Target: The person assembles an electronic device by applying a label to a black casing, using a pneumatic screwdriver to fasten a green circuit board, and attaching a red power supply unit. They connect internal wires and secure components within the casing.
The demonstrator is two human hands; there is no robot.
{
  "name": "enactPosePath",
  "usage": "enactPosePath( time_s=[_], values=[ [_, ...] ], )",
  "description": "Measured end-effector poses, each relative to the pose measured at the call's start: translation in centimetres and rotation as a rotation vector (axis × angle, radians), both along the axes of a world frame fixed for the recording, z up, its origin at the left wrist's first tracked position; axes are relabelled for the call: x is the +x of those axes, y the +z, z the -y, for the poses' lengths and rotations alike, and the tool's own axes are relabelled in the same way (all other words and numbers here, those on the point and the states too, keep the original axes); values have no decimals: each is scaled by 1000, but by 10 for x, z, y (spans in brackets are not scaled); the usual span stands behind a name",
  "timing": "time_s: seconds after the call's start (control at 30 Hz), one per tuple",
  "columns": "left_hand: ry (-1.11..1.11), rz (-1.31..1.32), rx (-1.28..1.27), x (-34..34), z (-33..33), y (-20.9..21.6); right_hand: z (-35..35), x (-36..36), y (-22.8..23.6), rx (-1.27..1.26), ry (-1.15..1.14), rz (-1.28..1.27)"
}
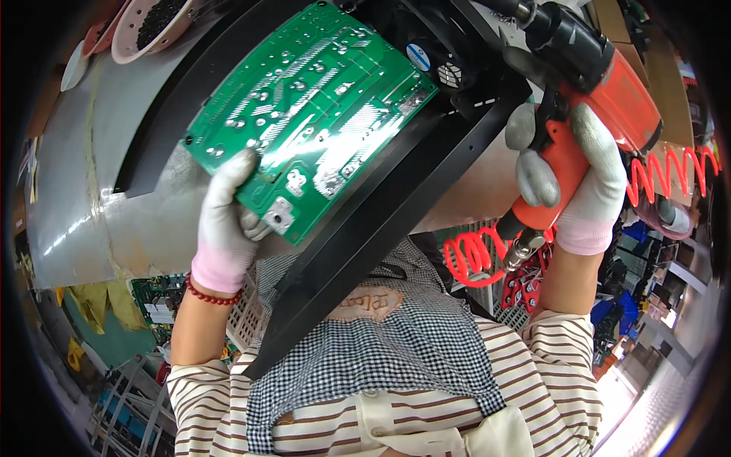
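green circuit board (312, 126) is up there, tilted over part of the black frame (396, 206), and i can't tell if they touch. the big gray table (76, 221) is under them. the frame is long and bent, with one end near the person's apron (365, 343). the board looks light and stiff, but it could crack if bent, and its shiny bumps may scratch. best to take it by the edges. the left hand (228, 206) does that, its thumb and fingers pinching the lower left edge. the right hand (594, 183) has its fingers wrapped around the handle of a red power tool (617, 99). a red curly hose (472, 255) hangs near the handle. tiny red beads (213, 297) circle the left wrist.
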State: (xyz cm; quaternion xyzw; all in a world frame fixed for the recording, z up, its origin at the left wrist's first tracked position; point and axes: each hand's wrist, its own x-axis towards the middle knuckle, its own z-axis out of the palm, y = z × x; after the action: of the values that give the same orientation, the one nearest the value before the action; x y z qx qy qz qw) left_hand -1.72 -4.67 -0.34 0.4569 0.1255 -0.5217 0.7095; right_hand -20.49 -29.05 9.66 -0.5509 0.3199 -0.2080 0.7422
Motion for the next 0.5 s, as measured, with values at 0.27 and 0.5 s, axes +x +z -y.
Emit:
enactPosePath(
  time_s=[0.27,0.5],
  values=[
    [227,342,197,3,-14,40,-7,-5,-1,-8,-22,14],
    [111,424,321,2,-33,24,-10,-4,-2,-48,-31,-3]
  ],
)
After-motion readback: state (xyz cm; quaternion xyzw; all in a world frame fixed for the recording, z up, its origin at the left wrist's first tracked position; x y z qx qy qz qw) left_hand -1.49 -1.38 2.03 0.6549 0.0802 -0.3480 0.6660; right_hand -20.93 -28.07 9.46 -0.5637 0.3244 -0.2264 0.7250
